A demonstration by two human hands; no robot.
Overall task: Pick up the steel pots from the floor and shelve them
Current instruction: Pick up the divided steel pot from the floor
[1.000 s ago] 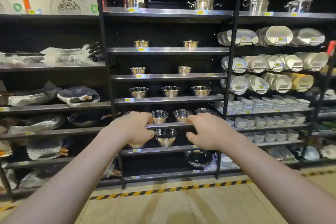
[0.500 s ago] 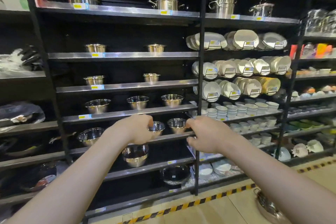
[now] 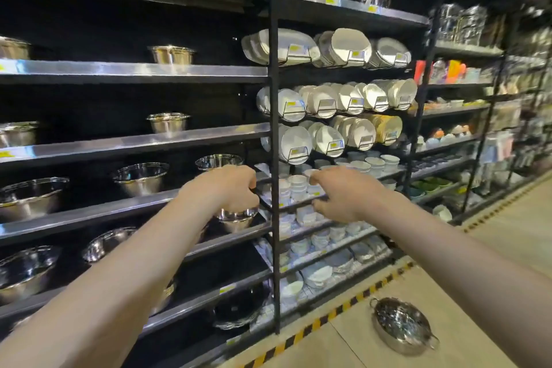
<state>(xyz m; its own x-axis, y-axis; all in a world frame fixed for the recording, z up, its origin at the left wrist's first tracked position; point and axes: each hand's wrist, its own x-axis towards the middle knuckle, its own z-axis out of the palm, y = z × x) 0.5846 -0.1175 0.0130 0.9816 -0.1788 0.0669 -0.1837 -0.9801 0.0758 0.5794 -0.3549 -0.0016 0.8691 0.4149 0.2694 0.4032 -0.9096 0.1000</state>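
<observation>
A shop aisle with a tan tiled floor (image 3: 493, 263) runs beside black metal shelves (image 3: 134, 70); a yellow-black stripe (image 3: 343, 306) edges their base. Both arms reach forward. The left hand (image 3: 230, 190) has its fingers curled and the right hand (image 3: 343, 196) is loosely curled; neither holds anything. Steel bowls (image 3: 140, 178) stand on shelves left of the left hand, with one just below it. White plates (image 3: 328, 101) are racked above the right hand. A steel pot (image 3: 401, 326) lies empty on the floor, well below the right hand.
</observation>
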